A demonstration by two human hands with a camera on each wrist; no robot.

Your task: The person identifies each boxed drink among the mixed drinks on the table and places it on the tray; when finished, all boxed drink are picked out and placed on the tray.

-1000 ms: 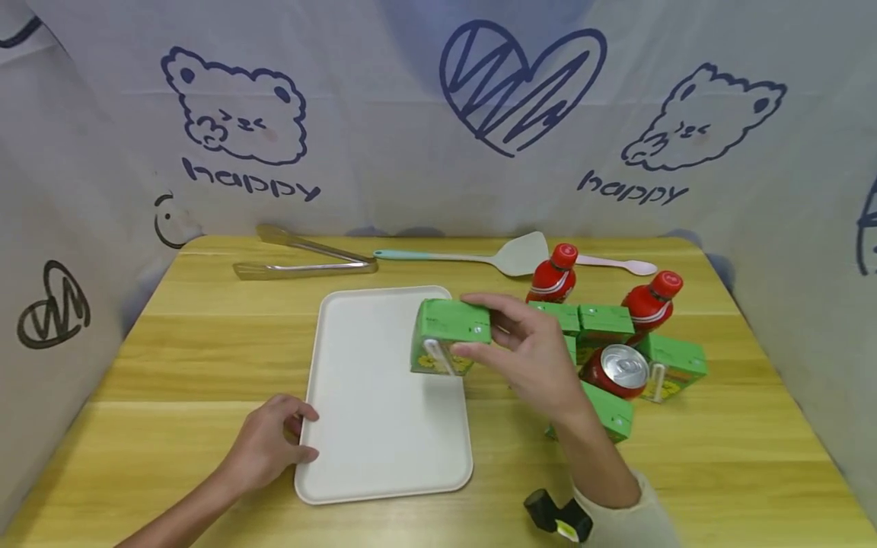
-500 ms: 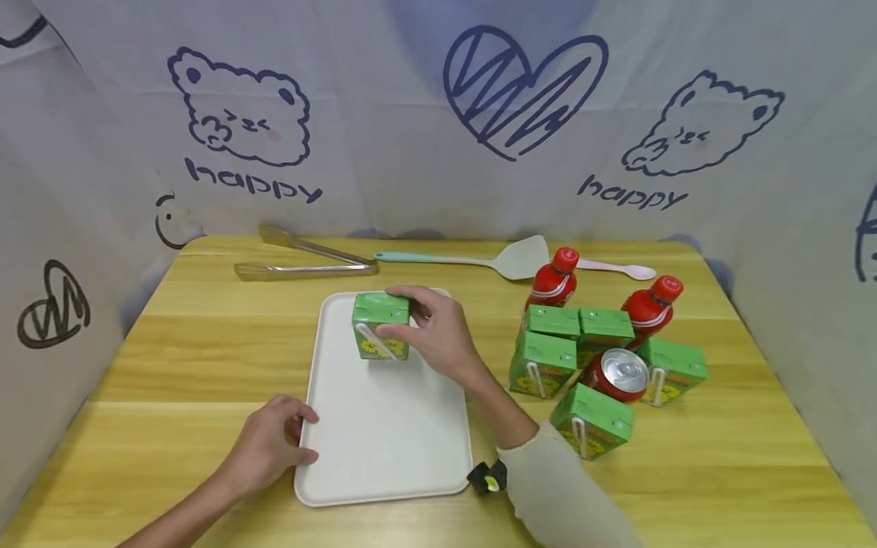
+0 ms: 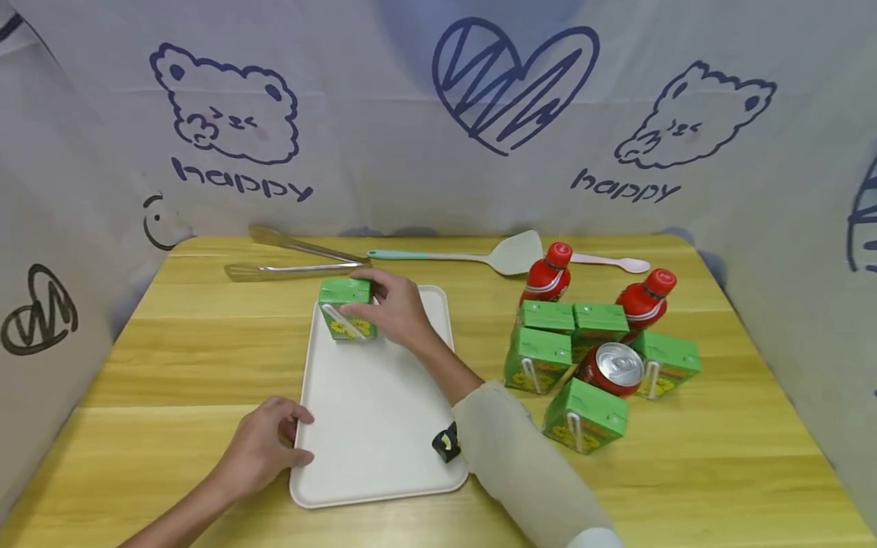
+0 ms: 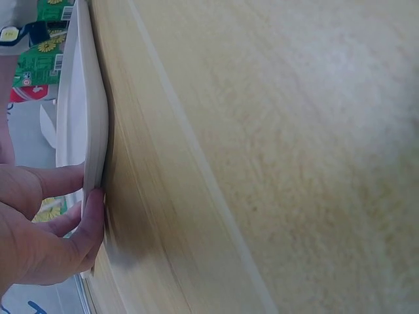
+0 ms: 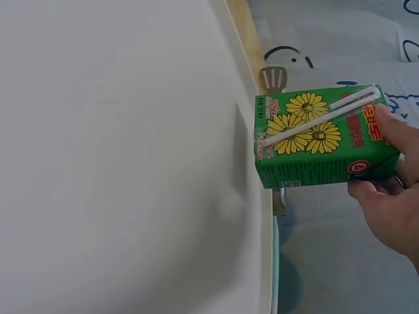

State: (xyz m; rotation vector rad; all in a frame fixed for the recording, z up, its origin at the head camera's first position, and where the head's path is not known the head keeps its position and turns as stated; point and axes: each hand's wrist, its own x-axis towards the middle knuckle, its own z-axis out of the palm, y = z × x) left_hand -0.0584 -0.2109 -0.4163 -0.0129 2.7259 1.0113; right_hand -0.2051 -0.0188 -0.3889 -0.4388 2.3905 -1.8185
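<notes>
My right hand [image 3: 397,312] grips a green juice box [image 5: 314,134], with yellow flowers and a white straw on its side, between thumb and fingers. It is held upright over the far left corner of the white tray [image 3: 377,426]; the right wrist view shows a gap between box and tray. At the tray's left side, my left hand [image 3: 263,445] holds the rim with thumb and fingers; the left wrist view shows the fingers [image 4: 91,226] against the rim's outer side.
Right of the tray stand several green juice boxes [image 3: 589,422], a red can [image 3: 617,367] and two red-capped bottles [image 3: 548,278]. Along the back lie tongs [image 3: 301,270], a spatula [image 3: 514,255] and a pink spoon [image 3: 610,262]. A drawn-on cloth [image 3: 384,152] hangs behind.
My right hand has carried the juice box leftward and away from me, from the tray's right side to its far left corner. The left hand has stayed at the rim.
</notes>
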